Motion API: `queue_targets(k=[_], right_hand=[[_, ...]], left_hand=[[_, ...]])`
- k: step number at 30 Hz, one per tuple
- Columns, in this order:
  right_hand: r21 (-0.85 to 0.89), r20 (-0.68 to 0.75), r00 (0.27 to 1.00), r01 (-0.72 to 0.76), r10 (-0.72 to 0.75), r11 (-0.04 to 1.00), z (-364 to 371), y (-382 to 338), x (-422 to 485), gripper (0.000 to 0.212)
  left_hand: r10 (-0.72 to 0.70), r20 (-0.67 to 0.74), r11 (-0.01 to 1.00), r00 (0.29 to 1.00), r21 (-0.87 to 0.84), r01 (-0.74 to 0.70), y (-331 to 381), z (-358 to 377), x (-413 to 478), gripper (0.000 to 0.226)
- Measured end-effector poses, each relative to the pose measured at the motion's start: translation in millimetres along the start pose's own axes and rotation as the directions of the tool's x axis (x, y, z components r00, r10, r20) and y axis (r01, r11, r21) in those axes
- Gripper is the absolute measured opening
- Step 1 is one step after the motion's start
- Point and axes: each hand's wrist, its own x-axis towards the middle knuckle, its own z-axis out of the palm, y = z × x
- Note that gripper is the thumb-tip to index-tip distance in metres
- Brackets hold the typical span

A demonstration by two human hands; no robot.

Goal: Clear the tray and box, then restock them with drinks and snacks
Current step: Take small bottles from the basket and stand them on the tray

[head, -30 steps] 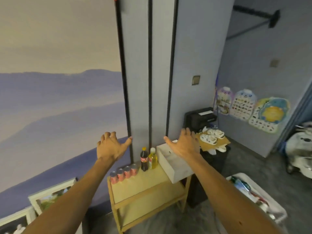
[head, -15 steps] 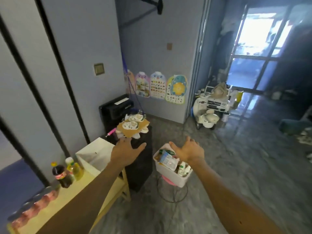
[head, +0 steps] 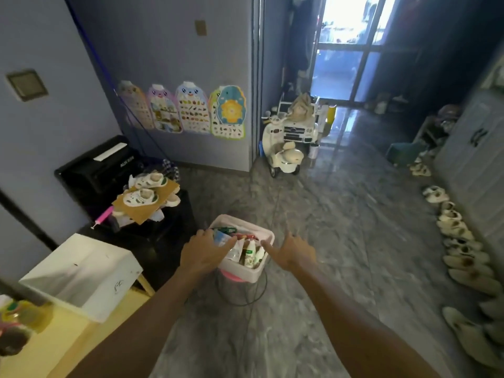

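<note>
Left hand [head: 201, 255]: fingers spread and relaxed over the left rim of the white bin [head: 245, 274], holding nothing; it possibly touches the rim, hard to tell.
Right hand [head: 294, 253]: fingers splayed, empty, just beside the bin's right rim.
Bin: on a wire stool [head: 240, 297], packed with bottles [head: 249, 256] and packets.
White box [head: 81, 271]: on the yellow table [head: 68, 339], well apart from both hands.
Open room: bare floor [head: 341, 227] right of the bin; shoes [head: 458, 241] line the far right edge.
Cut off: blurred containers [head: 16, 323] at the lower-left corner.
</note>
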Motion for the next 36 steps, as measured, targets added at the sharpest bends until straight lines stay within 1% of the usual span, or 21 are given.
queue_targets(k=[2,4,5,6,8,10,14,16,19,23,26,28,31,32,35,36], right_hand=[[-0.014,0.008,1.000,-0.006,0.006,1.000,6.7,-0.2,14.2,0.110],[0.005,0.024,1.000,-0.002,0.002,1.000,16.9,-0.2,34.0,0.094],[0.019,0.033,0.999,-0.001,0.001,1.000,22.3,0.1,46.5,0.087],[0.016,0.041,0.999,-0.004,0.003,1.000,26.6,-0.1,59.4,0.085],[-0.019,0.081,0.996,-0.027,0.029,0.999,36.7,-1.5,87.4,0.088],[-0.041,0.137,0.990,-0.038,0.043,0.998,46.1,-4.2,118.4,0.084],[-0.041,0.247,0.968,-0.047,0.055,0.998,67.0,-15.3,182.1,0.083],[-0.037,0.298,0.953,-0.053,0.062,0.998,81.8,-20.2,210.5,0.080],[-0.059,0.339,0.937,-0.069,0.085,0.996,112.1,-17.2,250.7,0.078],[-0.069,0.421,0.899,-0.101,0.121,0.992,176.7,7.2,304.1,0.079],[-0.104,0.414,0.907,-0.035,0.075,0.994,224.2,23.2,340.9,0.077],[-0.121,0.432,0.900,-0.007,0.059,0.993,258.2,34.6,366.1,0.076],[-0.088,0.444,0.896,0.020,0.022,0.996,311.7,54.2,399.0,0.083],[-0.074,0.454,0.891,0.032,0.005,0.997,325.6,59.4,406.3,0.079],[-0.019,0.496,0.868,0.050,-0.034,0.999,362.4,73.4,420.6,0.056],[-0.004,0.498,0.866,0.045,-0.037,0.999,369.0,75.2,421.8,0.052]], left_hand=[[0.008,0.018,1.000,1.000,0.002,-0.008,0.3,16.6,24.9,0.118],[0.011,0.021,1.000,1.000,-0.001,-0.011,0.2,35.7,54.9,0.127],[0.012,0.028,1.000,1.000,-0.003,-0.012,-0.2,46.7,72.7,0.129],[0.018,0.040,1.000,0.999,-0.006,-0.018,0.2,57.0,90.5,0.128],[0.034,0.081,0.999,0.996,-0.002,-0.034,-1.0,79.9,128.9,0.119],[0.056,0.126,0.998,0.990,0.002,-0.057,-1.3,103.4,169.2,0.112],[0.044,0.213,0.999,0.976,0.010,-0.048,12.8,121.8,222.9,0.107],[0.048,0.267,0.998,0.963,0.026,-0.057,16.6,132.7,246.4,0.093],[0.050,0.337,0.999,0.940,0.004,-0.054,18.4,158.1,282.9,0.076],[0.030,0.407,0.999,0.913,0.002,-0.034,18.0,200.8,323.7,0.066],[-0.007,0.433,1.000,0.902,0.006,0.004,17.5,237.4,349.4,0.068],[-0.029,0.434,1.000,0.900,0.019,0.023,14.3,266.3,366.4,0.072],[-0.074,0.402,0.997,0.913,0.011,0.077,5.6,312.4,386.9,0.066],[-0.098,0.388,0.994,0.916,-0.005,0.108,1.7,328.1,392.3,0.063],[-0.154,0.357,0.981,0.921,-0.058,0.186,-10.2,369.5,402.8,0.051],[-0.172,0.352,0.975,0.920,-0.073,0.210,-14.2,381.6,404.7,0.046]])
